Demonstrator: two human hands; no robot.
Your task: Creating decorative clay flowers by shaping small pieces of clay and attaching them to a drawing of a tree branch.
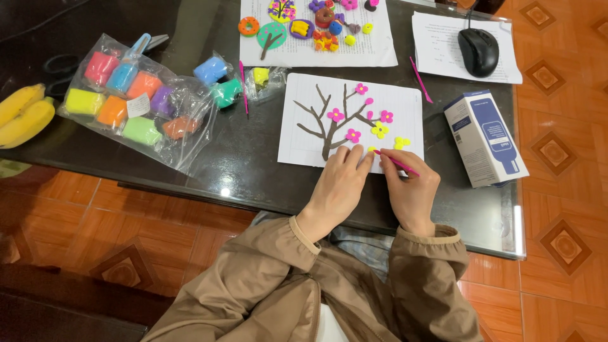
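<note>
A white sheet (405, 104) lies on the dark glass table, bearing a brown clay tree (329, 126) with pink flowers (335, 114) and yellow flowers (379, 130). My left hand (339, 187) rests on the sheet's near edge, fingertips pinching a small yellow clay bit (371, 149). In my right hand (411, 190) is a thin pink modelling stick (398, 163), held like a pen, with its tip touching that yellow bit.
A plastic bag of coloured clay blocks (136, 101) lies at left, bananas (22, 114) at the far left edge. Another sheet with clay figures (316, 28) sits behind. A black mouse (478, 52), a white-blue box (484, 136) and a loose pink stick (420, 80) lie right.
</note>
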